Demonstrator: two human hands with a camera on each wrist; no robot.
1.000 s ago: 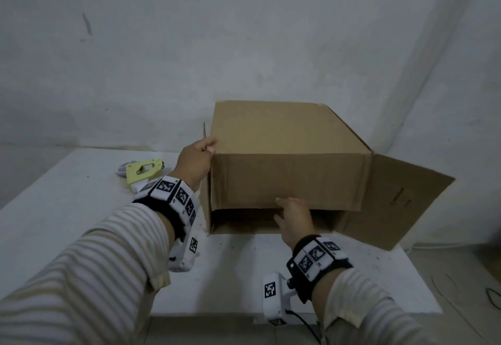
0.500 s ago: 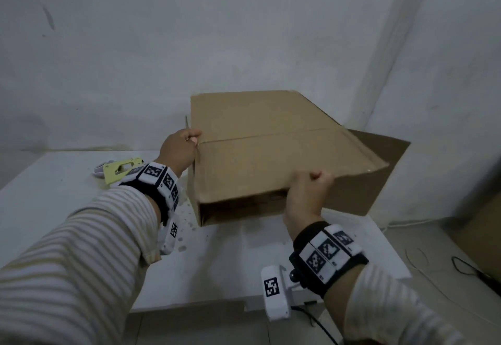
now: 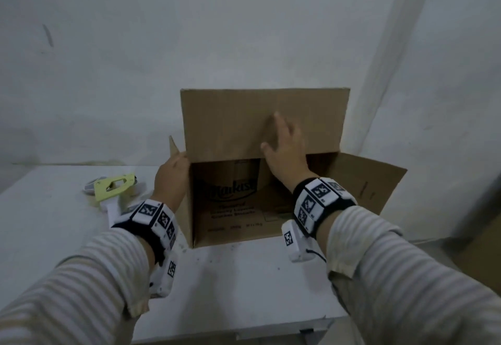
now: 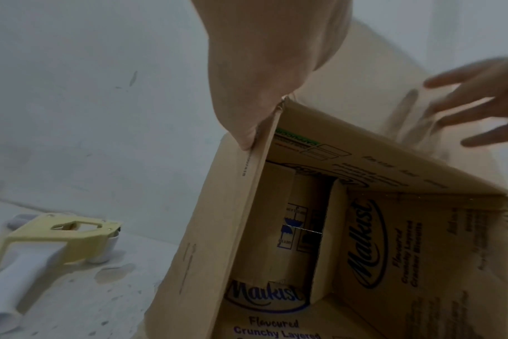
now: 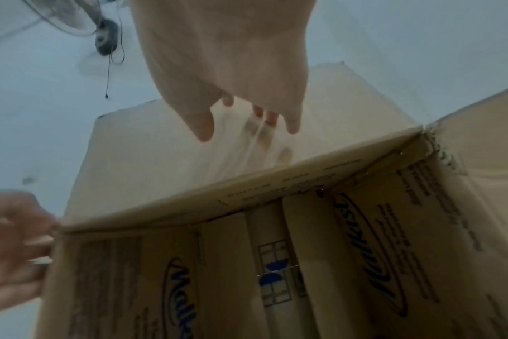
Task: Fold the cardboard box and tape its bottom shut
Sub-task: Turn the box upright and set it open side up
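Note:
The brown cardboard box (image 3: 233,209) lies on its side on the white table (image 3: 54,222), its open end facing me and print visible inside. Its upper flap (image 3: 230,122) stands upright above the opening. My right hand (image 3: 284,149) is open, fingers spread flat against this flap (image 5: 160,156). My left hand (image 3: 173,171) grips the box's left edge at the upper corner, beside the narrow left flap; the left wrist view shows its thumb (image 4: 247,137) on the outer wall. The right flap (image 3: 366,182) hangs out sideways. A yellow tape dispenser (image 3: 113,188) lies left of the box.
A white wall stands close behind the box, with a corner at the right. The table's front edge (image 3: 244,328) is near me, and the table ends just right of the box. A fan and cord (image 5: 105,39) show in the right wrist view.
The upper flap has swung from hanging over the opening to standing upright. My right hand let go of its edge and now lies flat on it. The left hand stays at the corner.

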